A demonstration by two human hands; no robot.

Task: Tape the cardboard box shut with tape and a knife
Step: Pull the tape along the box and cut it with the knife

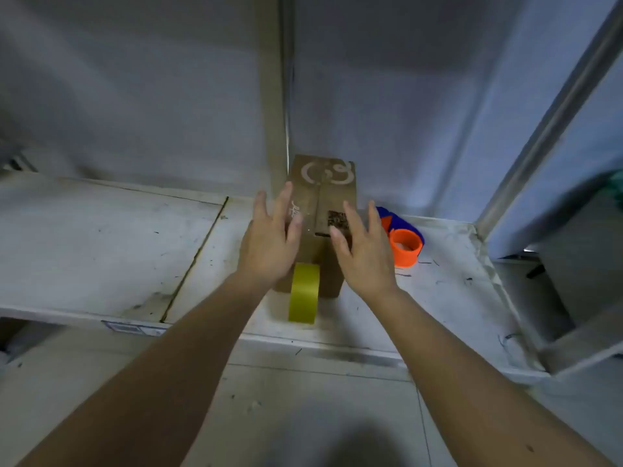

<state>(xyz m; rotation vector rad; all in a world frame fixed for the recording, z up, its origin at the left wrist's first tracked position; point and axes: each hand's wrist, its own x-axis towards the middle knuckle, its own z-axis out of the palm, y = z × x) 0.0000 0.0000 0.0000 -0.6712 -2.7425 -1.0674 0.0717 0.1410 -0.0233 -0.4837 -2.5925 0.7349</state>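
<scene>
A brown cardboard box (323,197) with white print and a dark square label lies on a white table (111,237), its top flaps meeting along a middle seam. A yellow tape roll (303,293) stands on edge against the box's near face. My left hand (271,241) hovers over the box's left side with fingers spread. My right hand (362,249) hovers over its right side, fingers apart too. Neither hand holds anything. An orange and blue tape dispenser (403,239) lies just right of the box. No knife is plainly visible.
The box's far end sits close to a beige post (273,96) in front of grey wall panels. A metal frame (553,129) slants up at the right, with a grey shelf unit (580,264) beyond the table's right edge. The table's front edge (337,345) is close to me.
</scene>
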